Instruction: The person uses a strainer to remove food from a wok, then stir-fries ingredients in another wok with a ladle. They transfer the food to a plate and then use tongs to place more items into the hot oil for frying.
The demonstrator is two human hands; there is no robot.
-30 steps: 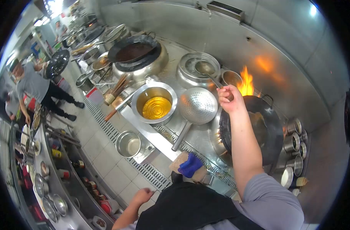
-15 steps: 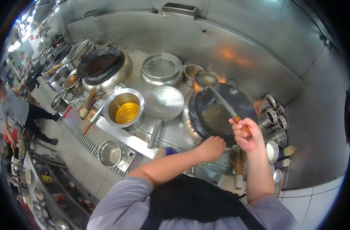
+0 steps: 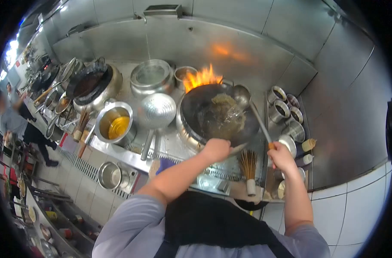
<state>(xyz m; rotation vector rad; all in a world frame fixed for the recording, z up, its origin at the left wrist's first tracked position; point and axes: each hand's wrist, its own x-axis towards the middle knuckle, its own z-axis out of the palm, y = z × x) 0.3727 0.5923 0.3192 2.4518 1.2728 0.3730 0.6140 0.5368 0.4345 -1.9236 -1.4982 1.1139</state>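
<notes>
My left hand (image 3: 217,150) is closed at the near rim of the black wok (image 3: 196,103), which is tilted over the burner. Greyish-brown food and liquid (image 3: 226,116) slosh inside it. Tall orange flames (image 3: 202,78) rise behind its far rim. My right hand (image 3: 283,157) grips the wooden handle of a long ladle (image 3: 241,95), whose bowl is at the wok's right far side. A perforated strainer (image 3: 157,111) lies left of the wok, beside a steel pot of yellow oil (image 3: 114,123).
Steel containers (image 3: 278,111) and squeeze bottles (image 3: 308,145) stand at the right. A bamboo brush (image 3: 249,167) lies near the front edge. Farther left are a lidded pot (image 3: 151,76) and another wok (image 3: 89,84). A person (image 3: 19,124) stands at far left.
Flames behind the wok have grown, and the wok has tilted with its contents tossed up. My right hand and the ladle have shifted to the wok's right side. The view has shifted right.
</notes>
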